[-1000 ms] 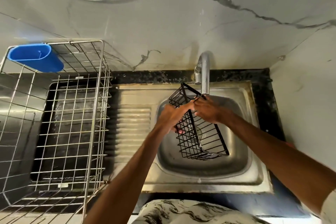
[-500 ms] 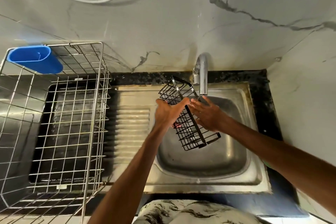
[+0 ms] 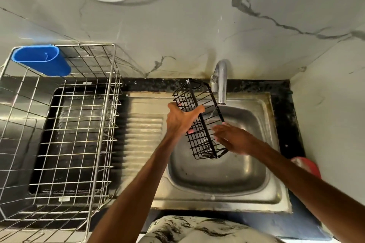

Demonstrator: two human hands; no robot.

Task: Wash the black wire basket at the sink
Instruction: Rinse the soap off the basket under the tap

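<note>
Left hand [image 3: 182,119] raised over the sink [image 3: 207,181]; its grip is curled round the top rail of the black wire basket [image 3: 204,126]. Right hand [image 3: 234,140]: fingers straight, flat against the basket's lower end. Basket tilted above the bowl, beneath the tap [image 3: 221,85]. Blue cup [image 3: 41,62] hangs on the dish rack [image 3: 110,124].

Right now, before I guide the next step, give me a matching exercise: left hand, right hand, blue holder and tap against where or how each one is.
1 left hand
2 right hand
3 blue holder
4 tap

A hangs on the dish rack's back corner
B spout over the sink
C grips the black wire basket
D fingers straight, beside the basket

Pairs: 1-C, 2-D, 3-A, 4-B
</note>
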